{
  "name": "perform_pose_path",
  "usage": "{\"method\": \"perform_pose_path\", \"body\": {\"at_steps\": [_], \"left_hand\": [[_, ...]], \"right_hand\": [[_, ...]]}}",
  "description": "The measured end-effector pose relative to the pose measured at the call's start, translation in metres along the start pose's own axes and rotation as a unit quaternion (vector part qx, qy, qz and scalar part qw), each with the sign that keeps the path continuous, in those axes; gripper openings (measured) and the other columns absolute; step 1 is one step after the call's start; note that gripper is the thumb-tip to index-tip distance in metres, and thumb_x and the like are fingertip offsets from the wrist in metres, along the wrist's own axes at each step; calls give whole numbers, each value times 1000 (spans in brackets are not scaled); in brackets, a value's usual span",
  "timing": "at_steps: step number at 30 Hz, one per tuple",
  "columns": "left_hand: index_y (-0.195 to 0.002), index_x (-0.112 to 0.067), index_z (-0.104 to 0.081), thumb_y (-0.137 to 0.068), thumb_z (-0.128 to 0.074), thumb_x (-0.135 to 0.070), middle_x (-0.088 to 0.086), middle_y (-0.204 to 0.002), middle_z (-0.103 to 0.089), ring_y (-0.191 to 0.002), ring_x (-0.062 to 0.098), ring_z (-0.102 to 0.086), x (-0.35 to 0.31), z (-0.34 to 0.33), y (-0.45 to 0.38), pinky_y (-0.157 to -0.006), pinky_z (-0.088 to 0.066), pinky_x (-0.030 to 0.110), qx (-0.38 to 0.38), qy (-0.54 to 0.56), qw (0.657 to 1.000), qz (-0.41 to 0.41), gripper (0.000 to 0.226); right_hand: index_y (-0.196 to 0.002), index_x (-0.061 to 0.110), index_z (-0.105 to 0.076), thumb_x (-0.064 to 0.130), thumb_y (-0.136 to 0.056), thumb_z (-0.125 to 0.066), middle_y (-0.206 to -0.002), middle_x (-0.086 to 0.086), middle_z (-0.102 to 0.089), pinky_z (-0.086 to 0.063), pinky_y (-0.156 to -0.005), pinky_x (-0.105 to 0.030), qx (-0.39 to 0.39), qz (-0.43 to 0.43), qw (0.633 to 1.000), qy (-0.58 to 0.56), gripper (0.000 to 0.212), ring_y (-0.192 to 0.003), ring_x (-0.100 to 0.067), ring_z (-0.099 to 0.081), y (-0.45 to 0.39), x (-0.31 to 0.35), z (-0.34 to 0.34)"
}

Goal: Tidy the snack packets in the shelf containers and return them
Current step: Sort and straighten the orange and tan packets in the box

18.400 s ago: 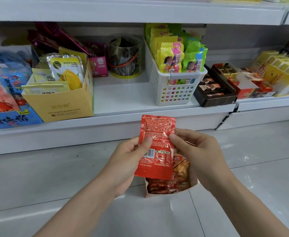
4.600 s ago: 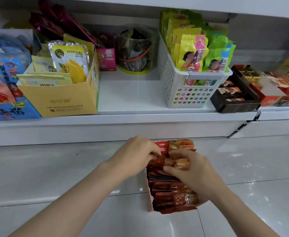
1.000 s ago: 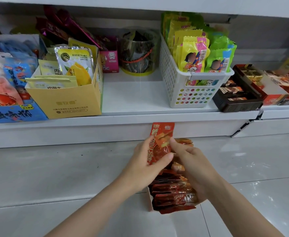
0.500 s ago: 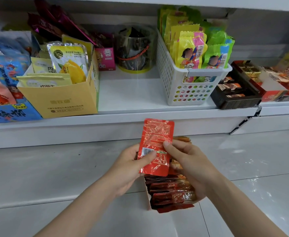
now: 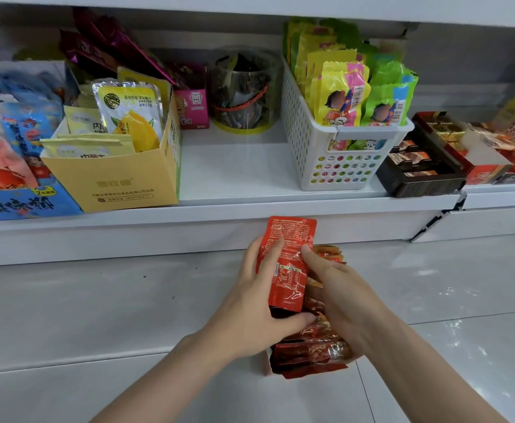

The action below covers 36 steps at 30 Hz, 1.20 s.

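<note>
Retail shelving over tiled floor.
I face a white metal shelf point(image 5: 250, 206) under another white shelf point(image 5: 250, 4); glossy pale grey floor tiles point(image 5: 67, 315) reflect overhead light.

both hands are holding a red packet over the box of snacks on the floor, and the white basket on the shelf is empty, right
Not quite. The head view shows the white basket packed with yellow and green packets, not empty. The rest holds: left hand and right hand hold the red packet over the box on the floor.

I see red packet point(image 5: 288, 264): glossy crinkled foil-plastic. Above it, white basket point(image 5: 335, 166): perforated matt plastic. Left of basket, yellow box point(image 5: 118, 184): matt cardboard. Floor point(image 5: 97, 315): glossy smooth tile.
</note>
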<state>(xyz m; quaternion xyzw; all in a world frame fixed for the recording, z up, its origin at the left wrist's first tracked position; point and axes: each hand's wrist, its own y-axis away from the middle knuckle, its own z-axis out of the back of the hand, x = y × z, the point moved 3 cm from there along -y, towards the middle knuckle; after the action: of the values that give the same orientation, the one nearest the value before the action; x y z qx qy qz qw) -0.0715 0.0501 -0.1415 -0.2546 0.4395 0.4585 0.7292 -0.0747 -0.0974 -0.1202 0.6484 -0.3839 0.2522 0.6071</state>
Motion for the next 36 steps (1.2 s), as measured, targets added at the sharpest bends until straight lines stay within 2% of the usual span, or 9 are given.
{"method": "perform_pose_path", "body": {"at_steps": [3, 7, 10, 13, 15, 22, 26, 31, 36], "left_hand": [[-148, -56, 15, -75, -75, -60, -30, -156, 11, -142, 1, -26, 1, -3, 1, -114, -36, 29, 5, -37, 999, 31, 116], [-146, -60, -7, -103, -43, -40, -28, -154, -25, -134, -20, -26, -2, -5, -2, -107, -24, 3, -20, 59, 997, 34, 59], [-128, -34, -57, -104, -43, -33, -7, -124, -70, -109, -4, -64, 7, 2, 2, -90, -49, 13, -112, 255, 952, 124, 28], [-122, -22, -59, -96, -52, -34, 2, -108, -76, -103, 18, -72, 18, 9, 6, -89, -54, 30, -109, 445, 870, 180, 30], [-123, -20, -57, -91, -58, -33, 5, -111, -75, -103, 25, -72, 23, 13, 7, -87, -58, 34, -108, 475, 854, 182, 35], [-87, -18, -72, -94, -66, -29, 0, -73, -76, -64, 10, -71, 34, 42, 5, -74, -56, 32, -171, 198, 945, 198, 14], [-66, -27, -68, -84, -76, -35, -6, -58, -69, -57, 7, -65, 17, 58, -10, -60, -49, 26, -127, -35, 986, 105, 22], [-77, -20, -66, -89, -69, -37, -2, -79, -62, -82, 23, -59, -14, 48, -43, -65, -36, 33, 30, -312, 950, 1, 21], [-87, -16, -73, -87, -72, -29, 3, -71, -54, -79, 29, -61, -16, 21, -61, -64, -40, 30, 159, -361, 918, 28, 13]], "right_hand": [[-99, 29, -79, 60, -90, -58, -105, 5, -77, -53, -88, -37, 31, 5, 998, 46, 39, -96, -14, -74, 0, 1, -3], [-110, 35, -76, 60, -94, -49, -116, 15, -72, -43, -105, -38, 42, 22, 997, 64, 40, -102, -11, -72, 2, -1, -3], [-105, 31, -78, 52, -100, -45, -122, 2, -70, -38, -111, -50, 22, 7, 999, 43, 39, -99, -18, -74, 2, -3, 4], [-116, 14, -66, 39, -103, -47, -122, -10, -68, -55, -91, -50, -15, -28, 999, -10, 34, -93, -25, -75, 2, -9, 11], [-124, 16, -54, 35, -104, -48, -122, -10, -65, -57, -87, -51, -22, -35, 999, -18, 28, -92, -26, -75, 3, -10, 13], [-130, 31, -44, 25, -104, -49, -117, 2, -61, -56, -93, -48, -42, 16, 989, 138, 27, -84, -12, -76, 5, -12, 16], [-129, 33, -46, 23, -100, -56, -105, 9, -61, -53, -71, -20, -54, 82, 966, 240, 33, -79, 2, -71, 3, -12, 17], [-131, 38, -50, 31, -92, -67, -106, 16, -62, -51, -71, -15, -60, 146, 935, 317, 43, -82, 2, -68, 2, -12, 20], [-106, 50, -65, 36, -88, -71, -93, 30, -66, -48, -72, -8, -68, 269, 868, 412, 24, -84, 7, -63, 5, 0, 16]]}}
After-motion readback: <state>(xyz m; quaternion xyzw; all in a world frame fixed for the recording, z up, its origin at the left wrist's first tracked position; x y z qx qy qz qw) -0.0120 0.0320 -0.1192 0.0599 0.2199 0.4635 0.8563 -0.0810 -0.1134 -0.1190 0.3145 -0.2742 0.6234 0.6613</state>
